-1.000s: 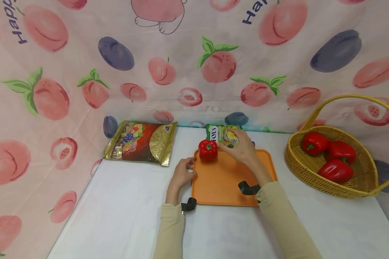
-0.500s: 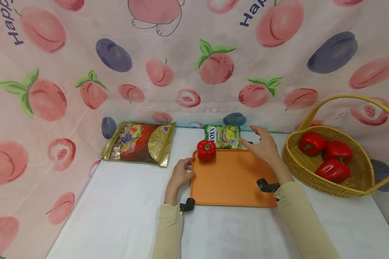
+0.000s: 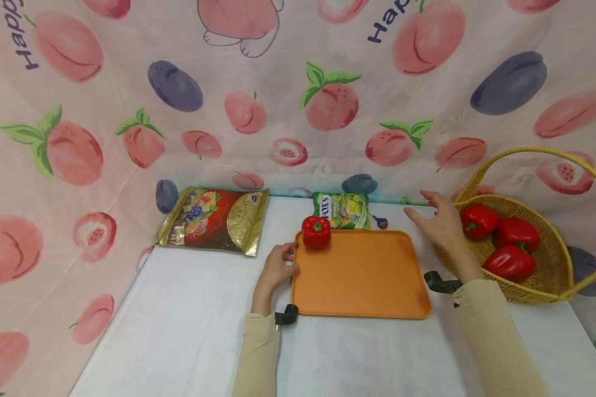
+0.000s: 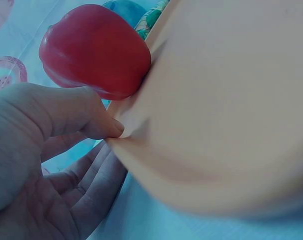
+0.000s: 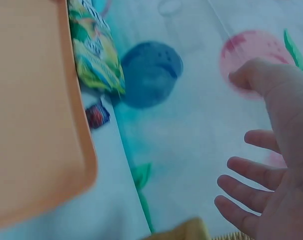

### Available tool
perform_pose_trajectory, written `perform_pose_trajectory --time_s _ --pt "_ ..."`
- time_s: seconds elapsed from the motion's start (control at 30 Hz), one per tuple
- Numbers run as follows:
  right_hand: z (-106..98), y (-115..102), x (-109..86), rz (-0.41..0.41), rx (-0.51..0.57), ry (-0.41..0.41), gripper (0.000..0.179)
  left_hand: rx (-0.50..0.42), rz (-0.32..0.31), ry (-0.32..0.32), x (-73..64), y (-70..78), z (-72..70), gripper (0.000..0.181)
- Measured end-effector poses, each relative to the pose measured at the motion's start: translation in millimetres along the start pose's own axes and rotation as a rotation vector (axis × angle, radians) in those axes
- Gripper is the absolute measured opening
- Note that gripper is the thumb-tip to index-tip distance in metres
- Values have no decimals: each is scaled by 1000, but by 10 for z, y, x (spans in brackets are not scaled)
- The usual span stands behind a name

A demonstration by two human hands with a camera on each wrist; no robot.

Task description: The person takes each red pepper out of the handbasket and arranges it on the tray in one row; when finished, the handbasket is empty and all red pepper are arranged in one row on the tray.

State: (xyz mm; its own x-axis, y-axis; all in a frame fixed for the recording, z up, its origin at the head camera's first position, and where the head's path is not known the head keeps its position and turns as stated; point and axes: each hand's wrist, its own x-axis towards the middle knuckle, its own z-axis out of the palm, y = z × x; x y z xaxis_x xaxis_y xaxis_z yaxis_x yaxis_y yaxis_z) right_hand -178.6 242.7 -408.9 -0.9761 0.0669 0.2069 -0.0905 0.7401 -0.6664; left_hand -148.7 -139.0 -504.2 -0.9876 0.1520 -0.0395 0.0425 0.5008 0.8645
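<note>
An orange tray (image 3: 360, 278) lies on the white table, with a red bell pepper (image 3: 316, 231) on its far left corner. My left hand (image 3: 276, 267) pinches the tray's left rim: in the left wrist view the thumb (image 4: 109, 129) is on the rim and the fingers are against its outer side. That view also has the bell pepper (image 4: 96, 52) just beyond the thumb. Holding nothing, my right hand (image 3: 442, 223) is in the air between the tray and a yellow wicker basket (image 3: 447, 259), its fingers spread. Several red bell peppers (image 3: 516, 234) lie in the basket.
Behind the tray lies a green candy bag (image 3: 345, 209), with a small dark wrapped candy (image 3: 381, 223) beside it. A red and gold bag (image 3: 213, 220) is at the back left. The basket's tall handle (image 3: 541, 150) arches up. Fruit-printed cloth hangs behind and left.
My right hand has moved right, from beside the bell pepper on the tray, past the candy bag, to the basket's left side. The left hand stays at the tray's rim.
</note>
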Motion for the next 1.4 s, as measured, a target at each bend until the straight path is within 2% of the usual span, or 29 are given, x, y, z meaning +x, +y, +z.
perform_pose_trajectory --time_s 0.17,0.5,0.6,0.7,0.8,1.0,1.4 --pt "-122 161 5 -25 -26 40 58 -2 1 2 -9 -11 -5 56" --pt "-331 425 -2 -38 -61 87 52 -6 7 2 8 -42 9 56" --pt "-393 497 10 -9 -75 103 45 -10 14 3 10 -46 9 57" --pt "-461 565 25 29 -100 104 46 -7 23 0 7 -55 4 57" --pt "-527 630 41 60 -137 94 55 -3 22 -3 3 -55 1 56" --pt "-649 780 91 110 -195 43 61 -10 16 -5 7 -48 1 55" --pt "-750 999 149 58 -252 -70 54 -18 22 -3 -4 -46 -6 57"
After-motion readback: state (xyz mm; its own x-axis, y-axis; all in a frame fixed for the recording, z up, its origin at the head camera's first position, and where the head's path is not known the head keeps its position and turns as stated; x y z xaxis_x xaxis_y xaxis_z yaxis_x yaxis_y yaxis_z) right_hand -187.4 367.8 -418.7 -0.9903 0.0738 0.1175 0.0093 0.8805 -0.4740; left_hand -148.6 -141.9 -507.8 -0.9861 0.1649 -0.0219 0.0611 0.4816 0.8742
